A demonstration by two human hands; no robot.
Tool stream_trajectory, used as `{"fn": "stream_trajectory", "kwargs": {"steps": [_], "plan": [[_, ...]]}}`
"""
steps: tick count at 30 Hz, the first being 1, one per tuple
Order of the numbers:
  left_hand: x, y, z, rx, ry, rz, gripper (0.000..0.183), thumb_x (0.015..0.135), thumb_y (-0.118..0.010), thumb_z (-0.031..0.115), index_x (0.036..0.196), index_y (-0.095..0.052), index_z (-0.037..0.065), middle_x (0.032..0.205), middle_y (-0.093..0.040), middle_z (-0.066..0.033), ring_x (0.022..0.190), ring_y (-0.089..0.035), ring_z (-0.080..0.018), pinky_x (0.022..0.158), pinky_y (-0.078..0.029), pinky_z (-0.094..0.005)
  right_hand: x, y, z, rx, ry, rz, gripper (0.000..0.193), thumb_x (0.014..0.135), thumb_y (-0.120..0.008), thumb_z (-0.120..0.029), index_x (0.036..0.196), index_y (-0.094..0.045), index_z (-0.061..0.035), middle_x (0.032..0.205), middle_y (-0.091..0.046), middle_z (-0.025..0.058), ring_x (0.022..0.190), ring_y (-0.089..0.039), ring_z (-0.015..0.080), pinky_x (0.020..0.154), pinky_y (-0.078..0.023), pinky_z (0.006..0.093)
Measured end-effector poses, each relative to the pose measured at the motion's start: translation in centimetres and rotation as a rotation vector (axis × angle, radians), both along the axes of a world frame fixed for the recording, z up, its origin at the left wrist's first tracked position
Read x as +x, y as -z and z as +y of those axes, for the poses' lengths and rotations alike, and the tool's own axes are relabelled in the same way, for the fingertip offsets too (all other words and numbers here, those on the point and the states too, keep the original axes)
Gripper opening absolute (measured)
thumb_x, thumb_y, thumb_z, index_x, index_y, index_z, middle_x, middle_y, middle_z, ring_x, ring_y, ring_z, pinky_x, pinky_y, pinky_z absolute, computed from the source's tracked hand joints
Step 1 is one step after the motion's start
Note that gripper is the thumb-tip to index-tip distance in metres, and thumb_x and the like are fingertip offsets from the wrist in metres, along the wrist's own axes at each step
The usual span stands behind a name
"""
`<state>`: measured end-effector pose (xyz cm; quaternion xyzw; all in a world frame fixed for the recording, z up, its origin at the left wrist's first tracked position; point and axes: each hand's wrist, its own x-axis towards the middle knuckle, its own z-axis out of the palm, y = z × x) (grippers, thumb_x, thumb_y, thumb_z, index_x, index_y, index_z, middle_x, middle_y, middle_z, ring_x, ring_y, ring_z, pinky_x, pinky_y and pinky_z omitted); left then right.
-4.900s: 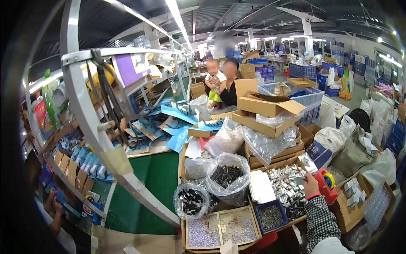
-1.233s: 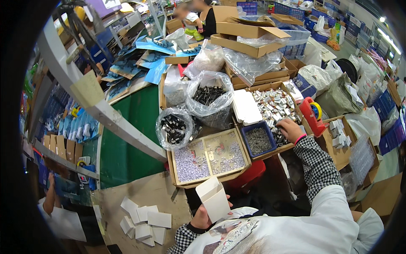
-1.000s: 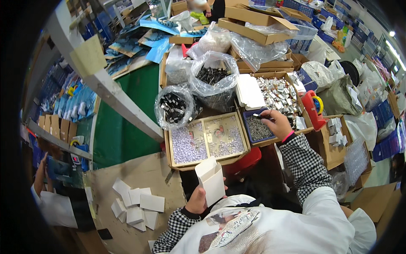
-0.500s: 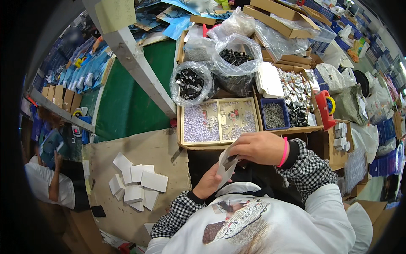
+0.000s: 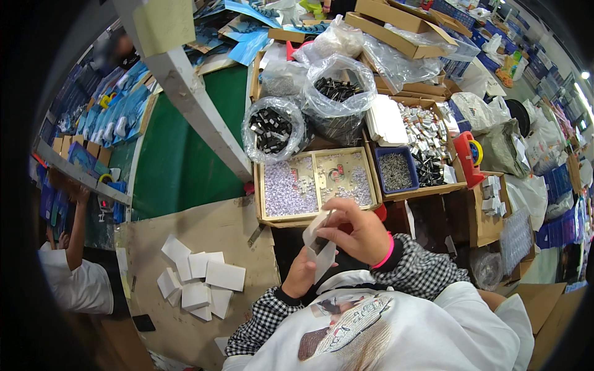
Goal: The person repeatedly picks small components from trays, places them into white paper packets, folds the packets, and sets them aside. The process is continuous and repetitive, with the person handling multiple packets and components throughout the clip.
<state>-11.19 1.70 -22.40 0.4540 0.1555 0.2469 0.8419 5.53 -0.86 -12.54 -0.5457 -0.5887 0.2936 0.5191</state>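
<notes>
In front of my chest, my left hand (image 5: 299, 273) is closed around a small white box (image 5: 323, 261), which it holds tilted up. My right hand (image 5: 360, 236), with a pink band at its wrist, is at the upper end of the box. Its thumb and forefinger pinch together there; what lies between them is too small to name. Something dark shows in the box beside the fingertips. To the left, several white boxes (image 5: 225, 276) lie in a loose pile on the brown cardboard sheet (image 5: 148, 238).
Ahead lies a divided wooden tray (image 5: 318, 185) of small white pieces. Behind it are clear bags of black parts (image 5: 272, 130). A blue bin (image 5: 397, 170) of metal bits and a red tape dispenser (image 5: 468, 159) are at right. A slanted metal post (image 5: 204, 102) crosses the left. Another person (image 5: 77, 284) works there.
My right hand has shifted left and down, and its fingers are now pinched at the box's upper end. The box stands more upright. The other person's arm at left has moved up.
</notes>
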Motion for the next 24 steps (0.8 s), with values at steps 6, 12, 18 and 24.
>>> {"fn": "stream_trajectory", "kwargs": {"steps": [6, 12, 18, 24], "plan": [[0.0, -0.5, -0.2, 0.068, -0.204, 0.037, 0.088, 0.076, -0.055, 0.063, 0.134, -0.029, 0.002, 0.125, -0.043, -0.0083, 0.111, -0.047, -0.0173, 0.094, -0.039, -0.0324, -1.7, 2.3, 0.1, 0.089, 0.073, -0.155, 0.009, 0.079, -0.065, -0.014, 0.084, -0.064, -0.0061, 0.08, -0.062, 0.0038, 0.08, -0.057, 0.0222, 0.074, -0.044, 0.032], [-0.3, 0.7, 0.3, 0.074, -0.198, 0.066, 0.095, 0.075, -0.053, 0.067, 0.134, -0.027, -0.004, 0.127, -0.042, -0.0122, 0.113, -0.047, -0.0206, 0.093, -0.041, -0.0343, -0.6, 3.7, -0.2, 0.125, 0.014, -0.347, 0.014, 0.083, -0.061, -0.018, 0.089, -0.066, -0.0064, 0.091, -0.061, 0.0051, 0.089, -0.056, 0.0209, 0.081, -0.042, 0.0331], [-0.9, 0.9, 0.2, -0.033, -0.079, 0.143, 0.082, 0.077, -0.055, 0.06, 0.132, -0.031, 0.004, 0.12, -0.051, -0.0116, 0.106, -0.054, -0.0225, 0.082, -0.049, -0.0363, 4.9, 2.7, 1.5, -0.438, 0.15, 0.258, 0.019, 0.088, -0.056, -0.012, 0.1, -0.061, 0.0005, 0.093, -0.064, 0.0093, 0.09, -0.059, 0.0143, 0.08, -0.047, 0.0275], [1.0, 0.7, -2.5, -0.095, 0.126, 0.203, 0.066, 0.082, -0.065, 0.02, 0.135, -0.027, 0.006, 0.122, -0.048, -0.0102, 0.114, -0.046, -0.0202, 0.096, -0.037, -0.0328, -3.4, 3.8, -2.2, -0.441, -0.133, 0.454, 0.021, 0.091, -0.05, -0.011, 0.107, -0.059, -0.0016, 0.101, -0.063, 0.0087, 0.098, -0.059, 0.0162, 0.086, -0.044, 0.0263]]}}
